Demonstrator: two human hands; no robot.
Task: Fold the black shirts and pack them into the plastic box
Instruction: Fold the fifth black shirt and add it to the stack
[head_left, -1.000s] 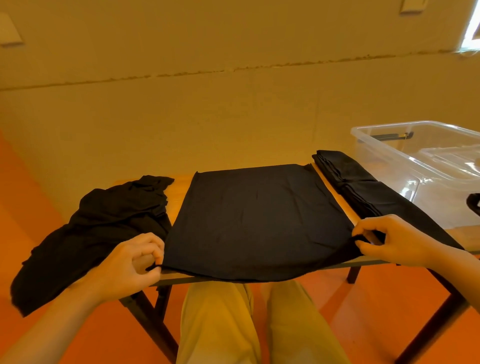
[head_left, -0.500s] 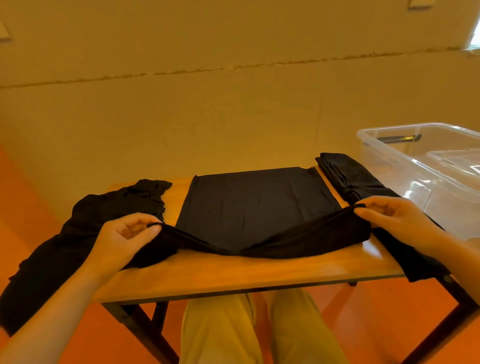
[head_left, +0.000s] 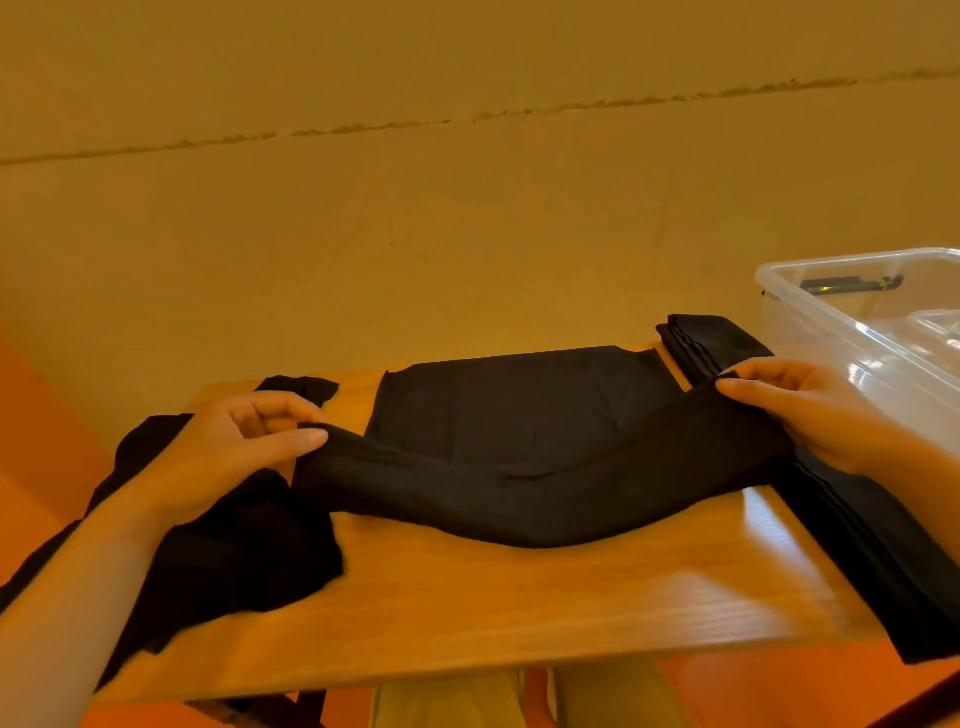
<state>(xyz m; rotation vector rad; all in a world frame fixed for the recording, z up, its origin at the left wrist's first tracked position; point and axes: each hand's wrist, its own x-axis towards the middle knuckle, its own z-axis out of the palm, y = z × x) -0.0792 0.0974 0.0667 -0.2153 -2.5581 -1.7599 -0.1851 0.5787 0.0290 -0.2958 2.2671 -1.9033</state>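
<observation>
Plastic box (head_left: 810, 291) cropped at right edge

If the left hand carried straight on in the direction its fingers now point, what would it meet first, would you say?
The left hand, pinching the near corner of the shirt being folded, points right and slightly away. It would probably pass first over that shirt's flat far half; depth is unclear, so it might clear the cloth altogether.

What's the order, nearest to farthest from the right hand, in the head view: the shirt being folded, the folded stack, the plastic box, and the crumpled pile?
From the right hand:
1. Shirt being folded, pinched at its right corner.
2. Folded stack, just under and behind the hand.
3. Plastic box, farther right.
4. Crumpled pile, far left.
</observation>
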